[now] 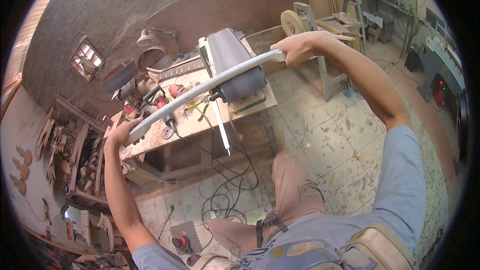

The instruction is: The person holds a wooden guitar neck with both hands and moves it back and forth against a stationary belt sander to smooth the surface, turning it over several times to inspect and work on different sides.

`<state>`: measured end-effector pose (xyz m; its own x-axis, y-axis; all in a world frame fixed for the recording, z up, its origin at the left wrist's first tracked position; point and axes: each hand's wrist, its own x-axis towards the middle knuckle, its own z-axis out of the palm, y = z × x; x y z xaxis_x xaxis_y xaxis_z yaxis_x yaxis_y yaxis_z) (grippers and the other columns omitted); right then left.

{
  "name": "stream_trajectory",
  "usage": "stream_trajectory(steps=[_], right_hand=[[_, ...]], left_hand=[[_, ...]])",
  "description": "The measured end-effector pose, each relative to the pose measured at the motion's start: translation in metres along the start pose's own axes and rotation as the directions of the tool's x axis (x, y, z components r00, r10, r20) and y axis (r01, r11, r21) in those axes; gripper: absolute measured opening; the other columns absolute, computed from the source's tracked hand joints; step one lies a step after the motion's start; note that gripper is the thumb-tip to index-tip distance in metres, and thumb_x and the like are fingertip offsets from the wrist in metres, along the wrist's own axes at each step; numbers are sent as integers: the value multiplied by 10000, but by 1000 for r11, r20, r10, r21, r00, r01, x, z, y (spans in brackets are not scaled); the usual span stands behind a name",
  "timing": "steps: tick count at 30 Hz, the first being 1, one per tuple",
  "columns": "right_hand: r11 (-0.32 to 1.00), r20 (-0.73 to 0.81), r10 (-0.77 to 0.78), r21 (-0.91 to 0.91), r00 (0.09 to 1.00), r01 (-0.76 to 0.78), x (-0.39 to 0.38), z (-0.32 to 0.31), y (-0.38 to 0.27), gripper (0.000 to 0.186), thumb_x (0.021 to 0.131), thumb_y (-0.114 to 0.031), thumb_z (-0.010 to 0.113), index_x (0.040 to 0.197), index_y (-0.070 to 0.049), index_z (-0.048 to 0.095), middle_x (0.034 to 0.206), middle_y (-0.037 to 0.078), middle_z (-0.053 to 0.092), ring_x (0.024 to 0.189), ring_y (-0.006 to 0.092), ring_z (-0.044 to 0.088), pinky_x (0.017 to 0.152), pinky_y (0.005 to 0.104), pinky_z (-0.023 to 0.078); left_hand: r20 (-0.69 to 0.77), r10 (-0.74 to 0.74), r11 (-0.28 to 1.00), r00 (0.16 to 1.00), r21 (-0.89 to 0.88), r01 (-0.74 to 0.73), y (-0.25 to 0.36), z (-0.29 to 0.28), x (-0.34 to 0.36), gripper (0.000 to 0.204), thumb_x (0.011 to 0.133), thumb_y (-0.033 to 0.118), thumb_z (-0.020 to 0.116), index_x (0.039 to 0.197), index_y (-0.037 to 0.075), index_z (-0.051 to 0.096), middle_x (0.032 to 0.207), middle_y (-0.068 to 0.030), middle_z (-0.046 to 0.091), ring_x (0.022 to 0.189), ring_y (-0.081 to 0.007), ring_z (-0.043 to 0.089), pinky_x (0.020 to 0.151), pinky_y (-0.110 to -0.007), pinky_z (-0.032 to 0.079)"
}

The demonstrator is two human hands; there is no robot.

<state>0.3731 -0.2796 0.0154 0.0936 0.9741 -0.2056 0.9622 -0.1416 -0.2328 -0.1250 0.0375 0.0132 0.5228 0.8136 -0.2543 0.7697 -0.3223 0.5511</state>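
Observation:
A long, pale, narrow board (192, 93) slants across the middle, its right end higher in the picture. My left hand (120, 132) is closed on its lower left end. My right hand (299, 49) grips the upper right end, fingers wrapped round it. Between my hands the board crosses the wide grey belt of a belt sander (231, 52), over its front roller (243, 86). Whether board and belt touch, I cannot tell. The sander stands on a wooden workbench (195, 125). Left of it lie a red angle grinder (162, 104) and yellow-handled pliers (197, 107).
Cables (225, 202) coil on the tiled floor below the bench, near a red-and-black sander (181, 242). A desk lamp (145, 38) stands behind the bench. Wood offcuts (90, 170) fill a rack at left. A wooden frame (320, 70) with a round wheel (294, 22) stands at right.

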Motion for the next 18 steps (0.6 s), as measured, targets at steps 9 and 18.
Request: stream_trajectory(steps=[9, 18], right_hand=[[963, -513, -159, -268, 843, 19, 23, 41, 0, 589, 811, -32, 708, 1300, -7, 380, 1377, 201, 482, 1052, 423, 579, 991, 499, 488], [941, -719, -194, -329, 668, -81, 27, 52, 41, 549, 786, -12, 674, 1285, -17, 445, 1319, 195, 543, 1145, 414, 582, 979, 500, 505]], left_hand=[[-520, 475, 870, 710, 397, -292, -34, 10, 10, 550, 1057, 471, 475, 906, -19, 674, 778, -222, 662, 740, -356, 619, 737, -441, 473], [-551, 496, 856, 671, 439, -273, 19, 52, -21, 476, 1076, 398, 424, 1093, 9, 698, 963, -249, 700, 985, -435, 654, 848, -473, 489]])
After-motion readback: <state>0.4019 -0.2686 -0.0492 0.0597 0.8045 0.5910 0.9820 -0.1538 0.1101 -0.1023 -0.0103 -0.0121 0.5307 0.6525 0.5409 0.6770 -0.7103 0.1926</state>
